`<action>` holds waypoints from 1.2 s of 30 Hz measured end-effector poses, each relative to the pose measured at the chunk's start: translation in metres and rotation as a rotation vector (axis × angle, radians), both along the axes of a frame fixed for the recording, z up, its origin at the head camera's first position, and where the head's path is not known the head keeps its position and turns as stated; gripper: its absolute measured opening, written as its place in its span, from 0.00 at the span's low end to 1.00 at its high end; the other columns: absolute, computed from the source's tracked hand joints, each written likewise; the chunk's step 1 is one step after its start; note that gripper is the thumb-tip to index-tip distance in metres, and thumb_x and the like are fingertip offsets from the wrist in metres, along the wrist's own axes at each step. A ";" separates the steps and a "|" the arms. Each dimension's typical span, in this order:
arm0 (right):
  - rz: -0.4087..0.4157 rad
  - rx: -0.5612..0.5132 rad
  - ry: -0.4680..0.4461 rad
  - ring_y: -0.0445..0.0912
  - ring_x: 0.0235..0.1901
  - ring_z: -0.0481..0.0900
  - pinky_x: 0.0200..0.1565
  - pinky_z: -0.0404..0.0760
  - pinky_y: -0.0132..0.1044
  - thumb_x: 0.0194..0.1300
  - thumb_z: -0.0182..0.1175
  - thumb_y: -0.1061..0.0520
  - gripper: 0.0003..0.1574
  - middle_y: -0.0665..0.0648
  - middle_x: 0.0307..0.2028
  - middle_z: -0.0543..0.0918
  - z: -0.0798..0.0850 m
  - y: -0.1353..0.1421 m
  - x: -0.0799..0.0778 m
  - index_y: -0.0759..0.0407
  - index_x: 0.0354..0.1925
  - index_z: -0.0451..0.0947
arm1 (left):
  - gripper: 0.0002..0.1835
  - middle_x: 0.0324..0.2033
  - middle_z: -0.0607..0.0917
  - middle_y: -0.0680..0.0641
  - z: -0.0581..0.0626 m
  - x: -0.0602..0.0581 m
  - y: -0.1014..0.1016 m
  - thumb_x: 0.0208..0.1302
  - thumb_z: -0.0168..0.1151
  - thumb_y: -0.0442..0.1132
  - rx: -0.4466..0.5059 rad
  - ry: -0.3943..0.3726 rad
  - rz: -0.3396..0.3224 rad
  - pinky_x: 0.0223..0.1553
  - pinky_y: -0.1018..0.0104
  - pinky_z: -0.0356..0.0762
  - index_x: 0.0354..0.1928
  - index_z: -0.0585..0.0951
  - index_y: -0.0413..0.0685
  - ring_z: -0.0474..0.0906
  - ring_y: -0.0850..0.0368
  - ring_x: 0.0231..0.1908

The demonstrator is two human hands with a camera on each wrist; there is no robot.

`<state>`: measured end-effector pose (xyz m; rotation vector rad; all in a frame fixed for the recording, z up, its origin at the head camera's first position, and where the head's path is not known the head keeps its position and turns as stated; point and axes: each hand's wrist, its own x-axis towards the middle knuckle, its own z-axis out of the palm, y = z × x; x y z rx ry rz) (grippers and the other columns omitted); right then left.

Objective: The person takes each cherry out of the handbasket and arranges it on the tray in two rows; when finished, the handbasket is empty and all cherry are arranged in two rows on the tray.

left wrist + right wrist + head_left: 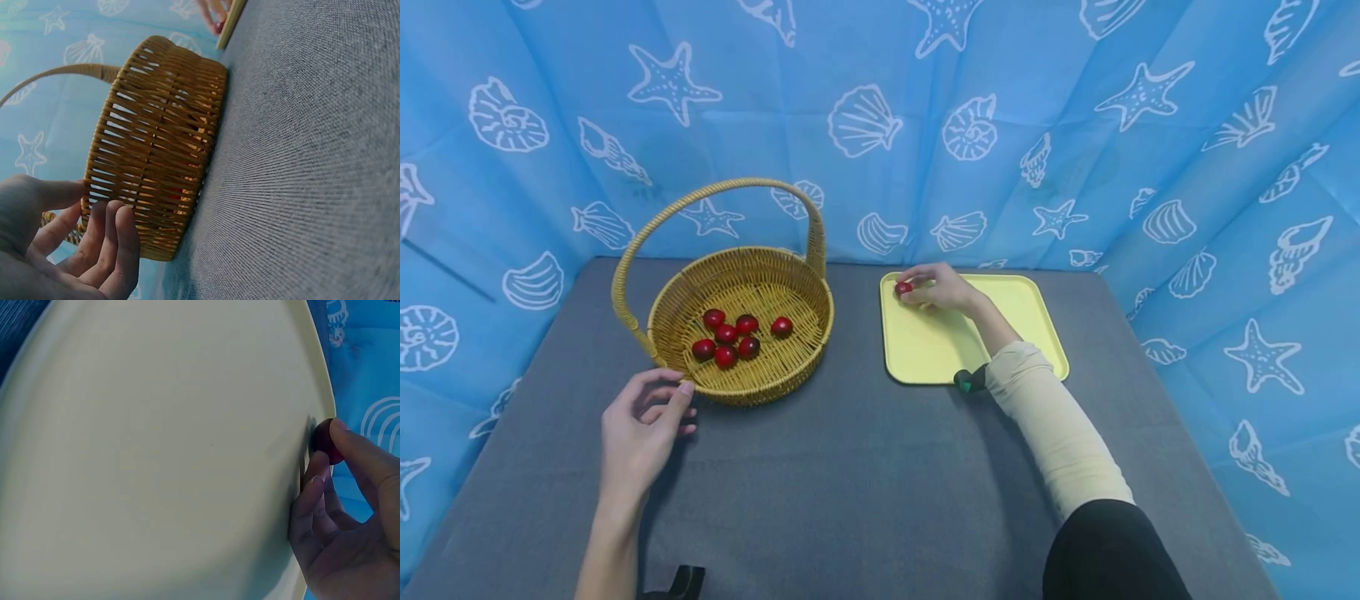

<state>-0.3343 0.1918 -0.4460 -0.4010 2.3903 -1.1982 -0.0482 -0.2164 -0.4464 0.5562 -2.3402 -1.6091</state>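
A round wicker basket [752, 392] with a tall arched handle stands on the left, several dark red cherries [726, 357] lying on its floor. At its near-left rim is my left hand [643, 421]; thumb and forefinger pinch the rim, and the other fingers curl beside the woven wall [156, 144]. On the right lies a pale yellow tray [917, 362]. Over its far-left corner my right hand [943, 287] pinches one cherry [326, 441] between thumb and fingertips. Whether that cherry touches the tray cannot be told.
A grey cloth [850, 492] covers the table. Behind and along the sides hangs a blue curtain [895, 75] with white shells and starfish, close to the basket's and tray's far edges. The basket handle [730, 187] arches high above the rim.
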 end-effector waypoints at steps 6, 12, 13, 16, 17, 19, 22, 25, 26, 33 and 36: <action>0.026 0.007 0.005 0.46 0.41 0.85 0.38 0.89 0.33 0.73 0.70 0.61 0.29 0.70 0.63 0.84 0.002 0.002 0.001 0.59 0.70 0.80 | 0.19 0.39 0.85 0.61 0.000 0.000 -0.001 0.78 0.67 0.48 0.006 -0.005 -0.007 0.33 0.71 0.93 0.63 0.79 0.49 0.89 0.66 0.33; 0.047 0.001 0.013 0.51 0.46 0.91 0.44 0.94 0.39 0.74 0.68 0.60 0.31 0.71 0.66 0.82 0.007 0.007 0.001 0.59 0.72 0.77 | 0.19 0.39 0.85 0.60 0.001 0.000 -0.001 0.78 0.67 0.48 0.011 -0.008 -0.006 0.33 0.70 0.93 0.63 0.79 0.50 0.89 0.65 0.33; 0.045 -0.006 0.013 0.52 0.47 0.91 0.45 0.95 0.41 0.74 0.68 0.60 0.31 0.71 0.66 0.82 0.009 0.008 0.001 0.60 0.72 0.77 | 0.19 0.39 0.85 0.60 0.001 -0.001 -0.001 0.78 0.67 0.48 0.010 -0.006 -0.006 0.33 0.70 0.93 0.63 0.79 0.49 0.89 0.65 0.33; 0.033 -0.037 -0.002 0.57 0.51 0.91 0.48 0.95 0.44 0.75 0.68 0.59 0.31 0.70 0.69 0.80 0.015 0.010 0.001 0.58 0.73 0.77 | 0.19 0.39 0.86 0.59 0.001 -0.001 0.000 0.78 0.67 0.47 0.010 -0.001 0.000 0.32 0.70 0.93 0.63 0.79 0.49 0.89 0.65 0.32; 0.023 -0.050 -0.012 0.58 0.53 0.90 0.49 0.95 0.45 0.75 0.69 0.59 0.31 0.68 0.69 0.80 0.017 0.010 0.000 0.57 0.73 0.77 | 0.18 0.39 0.86 0.59 0.001 -0.001 0.000 0.78 0.67 0.47 0.012 0.001 0.001 0.32 0.70 0.93 0.63 0.79 0.49 0.89 0.65 0.32; 0.016 -0.073 -0.026 0.60 0.56 0.88 0.52 0.95 0.49 0.75 0.69 0.58 0.31 0.67 0.70 0.79 0.021 0.009 0.001 0.57 0.73 0.77 | 0.18 0.39 0.86 0.60 0.001 -0.001 0.000 0.78 0.67 0.47 0.011 0.000 0.005 0.32 0.70 0.93 0.63 0.79 0.49 0.89 0.66 0.32; 0.029 -0.096 -0.024 0.62 0.59 0.86 0.56 0.93 0.54 0.76 0.68 0.57 0.31 0.66 0.71 0.79 0.029 0.005 0.003 0.58 0.73 0.76 | 0.18 0.38 0.85 0.61 0.001 -0.001 0.000 0.78 0.67 0.46 0.014 0.000 0.010 0.33 0.71 0.93 0.63 0.79 0.50 0.88 0.66 0.32; 0.059 -0.105 0.007 0.59 0.63 0.84 0.59 0.91 0.60 0.76 0.68 0.56 0.31 0.67 0.72 0.79 0.037 0.000 0.005 0.61 0.73 0.76 | 0.17 0.38 0.85 0.61 0.001 -0.001 0.001 0.78 0.67 0.46 0.012 0.003 0.013 0.33 0.71 0.93 0.63 0.80 0.50 0.89 0.66 0.32; 0.068 -0.109 0.015 0.58 0.63 0.84 0.59 0.90 0.61 0.76 0.69 0.56 0.31 0.67 0.72 0.79 0.040 -0.002 0.006 0.61 0.72 0.76 | 0.17 0.38 0.85 0.60 0.000 0.000 0.001 0.78 0.67 0.45 0.012 0.004 0.014 0.33 0.71 0.93 0.63 0.80 0.50 0.89 0.66 0.32; 0.109 -0.151 0.048 0.57 0.53 0.88 0.55 0.91 0.63 0.74 0.72 0.55 0.25 0.62 0.61 0.86 0.063 -0.024 0.020 0.55 0.66 0.83 | 0.18 0.40 0.87 0.53 0.001 0.000 0.002 0.78 0.67 0.45 0.011 0.012 0.011 0.33 0.71 0.93 0.63 0.79 0.48 0.89 0.65 0.32; 0.134 -0.193 0.031 0.53 0.43 0.90 0.47 0.93 0.55 0.74 0.72 0.57 0.24 0.60 0.57 0.87 0.071 -0.036 0.025 0.55 0.65 0.83 | 0.18 0.42 0.88 0.49 0.001 0.000 0.003 0.78 0.67 0.45 0.010 0.017 0.012 0.32 0.71 0.93 0.63 0.79 0.47 0.89 0.65 0.32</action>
